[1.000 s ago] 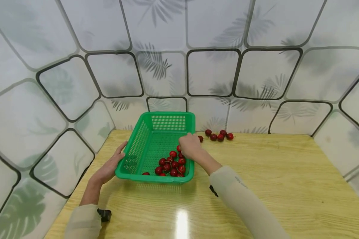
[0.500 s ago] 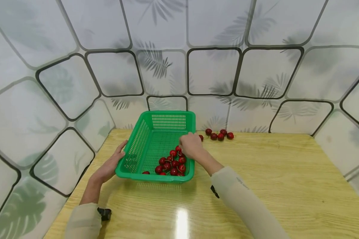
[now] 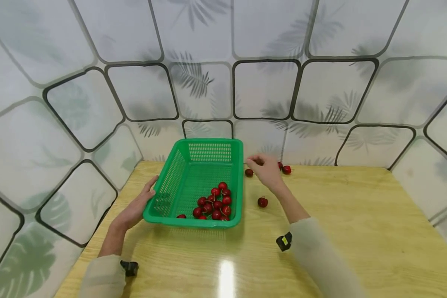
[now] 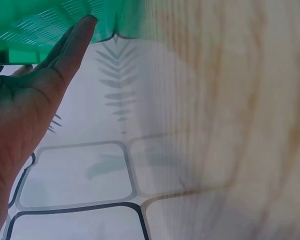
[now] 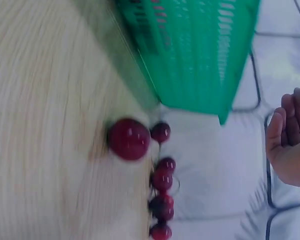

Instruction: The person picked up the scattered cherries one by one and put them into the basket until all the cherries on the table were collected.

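Observation:
My left hand (image 3: 135,209) rests along the left side of a green plastic basket (image 3: 193,223), its fingers (image 4: 70,57) straight against the basket's outside in the left wrist view. Several red cherries (image 3: 217,205) lie inside, mostly in the near right corner. To the right of the basket, my right hand (image 3: 267,171) is raised above the table, fingers loosely bent and nothing visible in them. It hides part of the row of cherries by the wall. One cherry (image 3: 249,172) sits beside the basket, just below the right fingertips in the head view. Another cherry (image 3: 262,202) lies nearer, left of the forearm.
The light wooden table (image 3: 357,223) ends at a patterned wall covering (image 3: 266,91) at the back and sides. Two cherries (image 3: 286,169) of the back row show past the right hand.
My right hand has come out of the basket and moved right, over the table. A cherry near the forearm has come into view. The left hand and basket have stayed put.

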A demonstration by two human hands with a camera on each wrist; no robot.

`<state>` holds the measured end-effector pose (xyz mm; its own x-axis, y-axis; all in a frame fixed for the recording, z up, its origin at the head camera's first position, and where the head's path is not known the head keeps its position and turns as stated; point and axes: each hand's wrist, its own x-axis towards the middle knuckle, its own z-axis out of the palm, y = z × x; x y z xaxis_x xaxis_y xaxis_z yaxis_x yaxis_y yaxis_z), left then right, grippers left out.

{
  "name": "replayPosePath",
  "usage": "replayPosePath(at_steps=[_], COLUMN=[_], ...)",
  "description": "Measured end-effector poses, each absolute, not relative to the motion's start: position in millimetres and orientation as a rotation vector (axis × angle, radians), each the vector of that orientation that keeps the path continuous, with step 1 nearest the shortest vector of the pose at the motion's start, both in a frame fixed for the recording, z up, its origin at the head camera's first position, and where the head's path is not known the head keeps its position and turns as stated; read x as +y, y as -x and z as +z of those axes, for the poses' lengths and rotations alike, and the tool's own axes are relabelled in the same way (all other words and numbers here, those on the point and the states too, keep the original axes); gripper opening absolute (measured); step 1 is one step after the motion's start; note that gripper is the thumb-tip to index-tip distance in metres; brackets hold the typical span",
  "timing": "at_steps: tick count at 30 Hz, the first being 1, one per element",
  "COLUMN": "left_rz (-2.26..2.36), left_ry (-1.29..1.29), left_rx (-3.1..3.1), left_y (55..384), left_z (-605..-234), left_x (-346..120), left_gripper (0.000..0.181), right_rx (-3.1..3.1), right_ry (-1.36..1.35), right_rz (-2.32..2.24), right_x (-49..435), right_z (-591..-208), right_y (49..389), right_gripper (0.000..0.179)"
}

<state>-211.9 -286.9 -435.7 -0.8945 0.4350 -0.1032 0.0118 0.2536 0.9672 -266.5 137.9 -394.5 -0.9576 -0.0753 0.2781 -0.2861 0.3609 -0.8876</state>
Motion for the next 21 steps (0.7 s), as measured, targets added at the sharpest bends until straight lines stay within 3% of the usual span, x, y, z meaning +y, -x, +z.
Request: replayPosePath(at_steps=[9, 21], left_rz=[1.654, 1.650], left_ry=[-0.416, -0.422], left_rx=[2.196, 2.214], left_y=[213, 210], left_z=[-435, -434], left_x=[-286, -285], left_gripper=[0.062, 0.062], right_rx=[-2.473, -2.905], right_ry=[-0.051, -0.416], right_rz=[1.742, 1.492], right_x=[212, 219], right_z=[-412, -460], right_y=[241, 244], right_gripper=[0.032, 0.032])
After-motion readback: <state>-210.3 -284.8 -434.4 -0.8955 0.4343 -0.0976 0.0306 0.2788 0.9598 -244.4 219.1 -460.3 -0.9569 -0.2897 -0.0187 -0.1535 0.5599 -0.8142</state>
